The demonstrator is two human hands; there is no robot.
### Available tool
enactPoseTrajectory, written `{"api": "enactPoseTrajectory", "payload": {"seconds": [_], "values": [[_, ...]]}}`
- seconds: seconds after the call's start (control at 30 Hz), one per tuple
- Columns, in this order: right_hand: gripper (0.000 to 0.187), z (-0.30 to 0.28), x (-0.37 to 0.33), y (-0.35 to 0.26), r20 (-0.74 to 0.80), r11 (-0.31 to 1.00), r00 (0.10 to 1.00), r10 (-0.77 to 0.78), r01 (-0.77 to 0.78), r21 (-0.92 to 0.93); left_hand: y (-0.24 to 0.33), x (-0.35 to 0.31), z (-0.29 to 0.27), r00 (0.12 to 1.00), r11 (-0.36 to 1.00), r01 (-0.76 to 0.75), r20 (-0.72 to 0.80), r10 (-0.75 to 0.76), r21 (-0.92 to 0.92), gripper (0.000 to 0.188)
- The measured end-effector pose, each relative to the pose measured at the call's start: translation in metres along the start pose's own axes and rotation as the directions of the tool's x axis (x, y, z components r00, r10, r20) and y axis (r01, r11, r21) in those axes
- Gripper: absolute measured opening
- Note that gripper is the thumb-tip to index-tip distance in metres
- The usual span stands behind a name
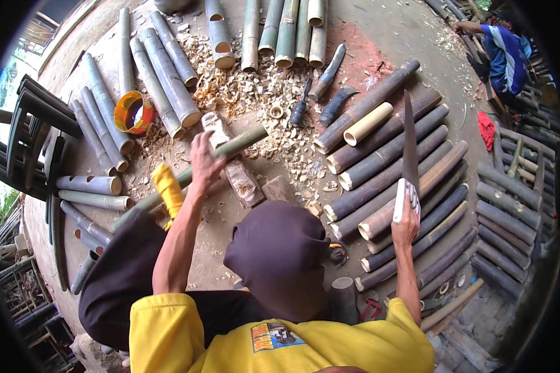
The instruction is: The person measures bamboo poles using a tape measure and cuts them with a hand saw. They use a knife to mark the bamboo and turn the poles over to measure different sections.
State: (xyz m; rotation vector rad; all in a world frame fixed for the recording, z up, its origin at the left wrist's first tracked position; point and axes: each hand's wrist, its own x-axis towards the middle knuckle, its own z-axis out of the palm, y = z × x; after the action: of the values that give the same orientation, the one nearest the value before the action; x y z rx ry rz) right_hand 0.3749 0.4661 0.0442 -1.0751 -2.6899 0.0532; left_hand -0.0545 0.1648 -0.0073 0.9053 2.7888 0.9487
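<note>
A green bamboo pole (239,142) lies slantwise in front of me, across a pale, chipped wooden block (246,183). My left hand (206,160) is over the pole near the block, its fingers stretched and spread; whether the palm presses on it I cannot tell. Beside my left forearm, something yellow and wrapped-looking (168,188) crosses the pole. Out to the right, my right hand (406,225) is closed around the white handle of a handsaw (410,146), its blade pointing away from me above a row of bamboo pieces.
Dark bamboo lengths (379,165) lie in rows at right; more tubes (168,78) lie far and left. Wood shavings (242,93) litter the ground. Two dark-handled knives (337,107), an orange-yellow ring (134,113) and bamboo frames (510,208) surround me. Another person (507,59) sits far right.
</note>
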Motion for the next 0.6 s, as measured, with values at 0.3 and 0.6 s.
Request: {"api": "enactPoseTrajectory", "payload": {"seconds": [0.3,0.6], "values": [[0.065,0.085,0.101,-0.222,0.145,0.751,0.913,-0.381,0.215,0.624,-0.123,-0.083,-0.041,0.993,0.874,0.064,0.055,-0.103,0.482,0.061],[0.032,0.189,0.238,-0.303,0.515,0.809,0.628,-0.583,0.502,0.305,-0.11,-0.082,-0.021,0.997,0.883,0.066,0.007,-0.078,0.464,0.044]]}}
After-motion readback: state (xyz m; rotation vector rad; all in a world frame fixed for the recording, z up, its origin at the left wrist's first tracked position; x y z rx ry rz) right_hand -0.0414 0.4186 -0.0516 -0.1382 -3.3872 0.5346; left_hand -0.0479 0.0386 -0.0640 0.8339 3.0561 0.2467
